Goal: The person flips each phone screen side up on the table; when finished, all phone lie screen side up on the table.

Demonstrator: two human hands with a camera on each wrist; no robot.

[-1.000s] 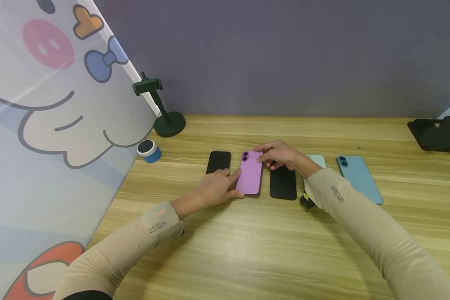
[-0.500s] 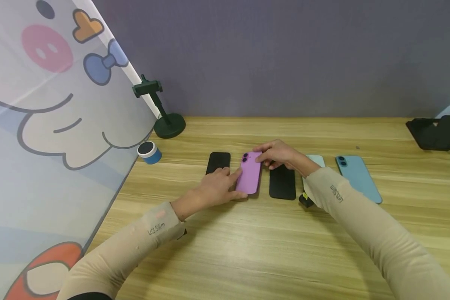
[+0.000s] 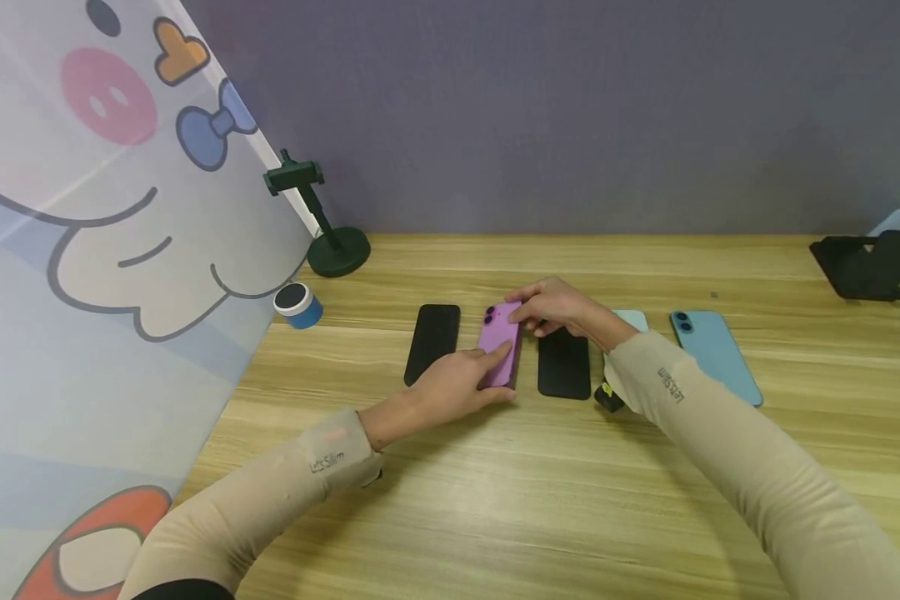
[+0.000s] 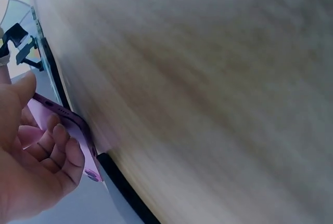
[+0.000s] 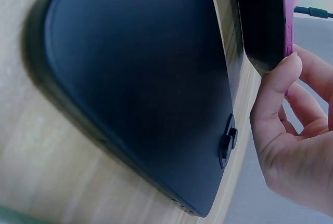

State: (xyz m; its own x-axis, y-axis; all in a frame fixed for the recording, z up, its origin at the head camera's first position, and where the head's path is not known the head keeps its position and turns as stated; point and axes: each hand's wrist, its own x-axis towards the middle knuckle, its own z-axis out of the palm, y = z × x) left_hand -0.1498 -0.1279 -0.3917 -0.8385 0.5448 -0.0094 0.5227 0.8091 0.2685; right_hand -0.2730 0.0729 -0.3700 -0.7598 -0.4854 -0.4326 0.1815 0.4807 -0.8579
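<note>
Left hand (image 3: pixel 459 386) slid onto pink phone (image 3: pixel 494 334) — right hand (image 3: pixel 553 307) pinching corner.

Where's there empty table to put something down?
The pale wooden table is bare at the front, between the beige left sleeve and beige right sleeve. Another strip borders the grey wall, from the upright dark green stand to the folded black holder. It's crowded where left hand and right hand hold the flat purple phone between flat black phones.

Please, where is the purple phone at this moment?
The head view shows the purple phone near the picture's middle, between two black phones, with the left hand gripping its lower end and the right hand its upper right corner.
</note>
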